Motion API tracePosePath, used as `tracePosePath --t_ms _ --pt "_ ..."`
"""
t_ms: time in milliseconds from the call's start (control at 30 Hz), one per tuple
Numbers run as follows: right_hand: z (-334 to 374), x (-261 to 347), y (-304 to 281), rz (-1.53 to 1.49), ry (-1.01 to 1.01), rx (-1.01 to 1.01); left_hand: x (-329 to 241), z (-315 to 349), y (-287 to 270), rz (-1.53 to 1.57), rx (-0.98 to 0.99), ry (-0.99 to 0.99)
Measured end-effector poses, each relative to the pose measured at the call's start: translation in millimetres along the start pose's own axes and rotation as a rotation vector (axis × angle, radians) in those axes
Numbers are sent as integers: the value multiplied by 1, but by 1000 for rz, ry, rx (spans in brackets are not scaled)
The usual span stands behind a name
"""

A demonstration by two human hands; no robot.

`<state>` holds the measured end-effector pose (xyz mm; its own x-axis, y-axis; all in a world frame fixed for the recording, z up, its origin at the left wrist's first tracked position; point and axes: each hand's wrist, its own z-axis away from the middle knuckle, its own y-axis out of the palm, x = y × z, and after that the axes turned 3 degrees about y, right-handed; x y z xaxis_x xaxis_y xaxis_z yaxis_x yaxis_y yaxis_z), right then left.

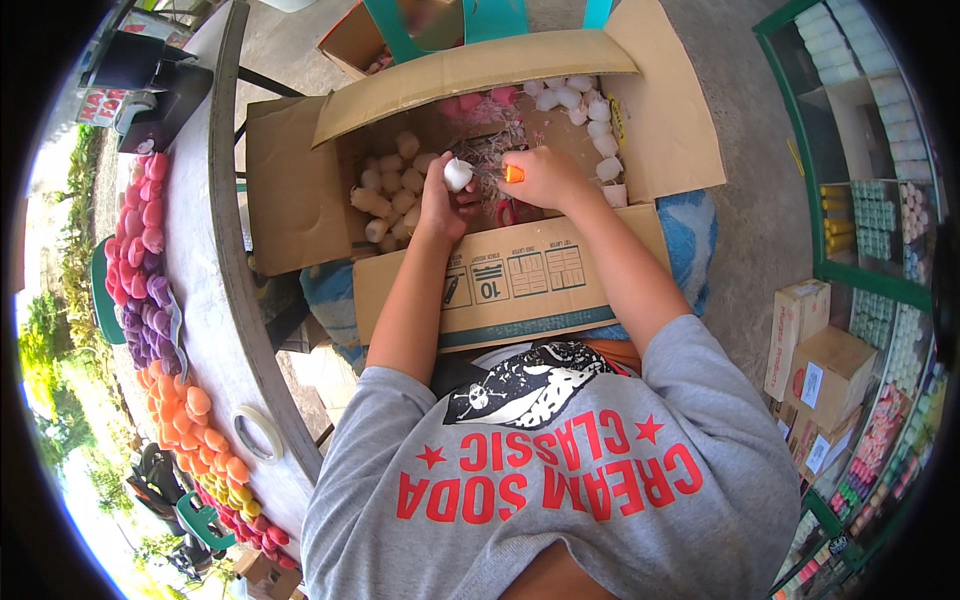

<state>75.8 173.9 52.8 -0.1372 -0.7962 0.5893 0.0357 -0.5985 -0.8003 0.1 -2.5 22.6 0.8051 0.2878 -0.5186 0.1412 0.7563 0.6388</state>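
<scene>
Over the open cardboard box [585, 255], my left hand [440, 208] is closed around a small white rounded piece [458, 175] that looks like wax. My right hand [552, 180] grips a tool with an orange handle [514, 174]; its thin blade points left to the white piece and seems to touch it. Inside the box, cream-coloured rounded pieces [392, 182] are heaped at the left, and white ones [600, 130] line the right side. Pale shavings [485, 150] and pink pieces [470, 102] lie between them. A red object [508, 212], partly hidden, rests below my hands.
On the left, a long grey table [225, 290] bears rows of red, purple, orange and yellow pieces [185, 420] and a roll of tape [257, 434]. Green-framed shelves [865, 285] with stacked goods and several cartons [830, 375] stand at the right. Beyond the box is a teal chair [490, 20].
</scene>
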Motion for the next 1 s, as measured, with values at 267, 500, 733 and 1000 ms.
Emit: tracePosePath --t_ms 267,500,733,1000 --pt "0 10 8 127 32 -9 3 6 14 -208 -140 157" --pt "2 14 16 164 125 -94 8 6 12 -294 -127 327" --pt "0 25 12 168 174 -82 5 7 13 -272 -158 369" --pt "-10 -9 -18 125 513 -195 9 13 9 -291 -115 432"
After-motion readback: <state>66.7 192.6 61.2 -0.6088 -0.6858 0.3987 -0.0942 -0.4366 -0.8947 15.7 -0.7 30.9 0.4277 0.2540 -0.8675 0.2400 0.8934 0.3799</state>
